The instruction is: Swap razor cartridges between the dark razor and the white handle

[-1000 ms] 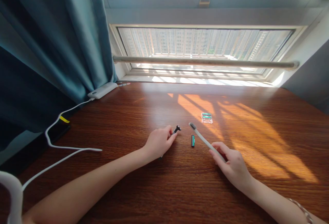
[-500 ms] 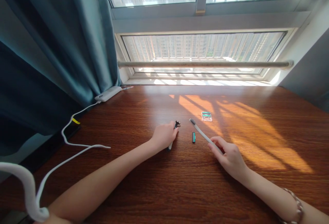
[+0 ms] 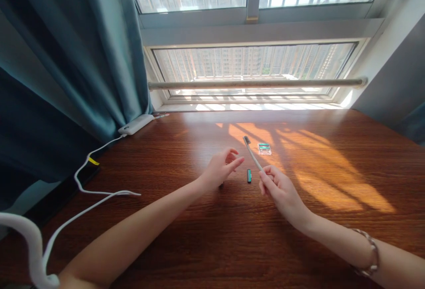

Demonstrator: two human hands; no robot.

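Note:
My right hand pinches the lower handle of a pale toothbrush, whose dark bristled head points up and away to the left. To the left, my left hand hovers over the table with its thumb and curled fingers apart and nothing visible between them. Beneath it, a razor handle is almost wholly hidden; only a dark end shows. A black and green razor blade cartridge lies between the two hands. Farther back, beyond the toothbrush, sits a clear case with green-striped cartridges in it.
The brown wooden table reaches to the window, where a rail runs across. A white power bank lies by the blue curtain at the left, and a white cable loops over the table's left side.
My left hand has let go of the razor handle, and its fingers have parted. My right hand has moved slightly up and left, turning the toothbrush more upright in view.

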